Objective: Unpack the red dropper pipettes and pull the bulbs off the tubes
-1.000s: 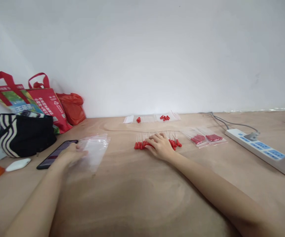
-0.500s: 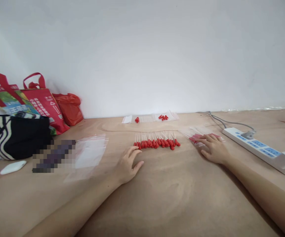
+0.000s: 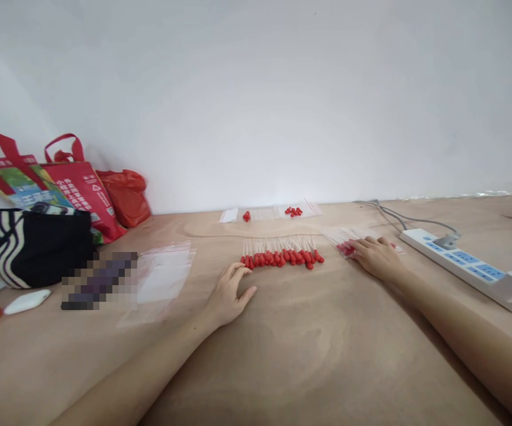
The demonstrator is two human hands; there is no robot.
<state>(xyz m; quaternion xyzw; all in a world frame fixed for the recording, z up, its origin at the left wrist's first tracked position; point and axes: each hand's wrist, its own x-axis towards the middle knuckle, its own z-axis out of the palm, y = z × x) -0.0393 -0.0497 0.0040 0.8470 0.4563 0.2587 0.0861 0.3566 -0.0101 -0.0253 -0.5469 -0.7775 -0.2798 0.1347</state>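
L hand (image 3: 229, 296) open, thumb apart, nearest the red-tipped sticks (image 3: 282, 258), row lying approx. 2 o'clock of it, each long axis approx. 12–6 w/ red end at 6; R hand (image 3: 379, 258) over clear bags (image 3: 344, 246) at row's 3 o'clock, grip can't tell.

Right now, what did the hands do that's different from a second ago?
The left hand moved right, from beside the clear bags to the left end of the red-tipped sticks. The right hand left those sticks and moved right, over the filled bags. The power strip stayed put.
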